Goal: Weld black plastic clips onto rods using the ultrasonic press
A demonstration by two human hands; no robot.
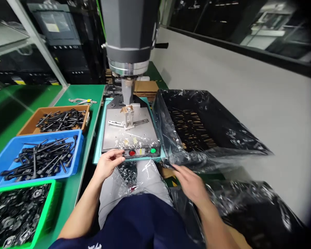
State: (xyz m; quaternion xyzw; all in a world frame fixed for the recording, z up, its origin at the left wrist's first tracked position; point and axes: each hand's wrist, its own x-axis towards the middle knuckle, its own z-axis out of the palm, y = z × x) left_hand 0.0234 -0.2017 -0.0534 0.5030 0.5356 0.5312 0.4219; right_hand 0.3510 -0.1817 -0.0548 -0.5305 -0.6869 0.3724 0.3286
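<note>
My left hand is at the front control panel of a press-like machine. Its thumb and fingers close around a small black piece, left of the red button; whether this is a knob or a loose part I cannot tell. My right hand is slightly blurred, its fingers together near the bin's front left corner. Something dark shows at those fingertips, too unclear to name. On the metal plate stands a small fixture, directly below the machine's tapered metal tool.
Left are a brown tray and a blue tray of black stemmed parts, and a green tray of black round parts. Right is a plastic-lined black bin with rows of parts. A green button sits on the panel. Clear plastic covers my lap.
</note>
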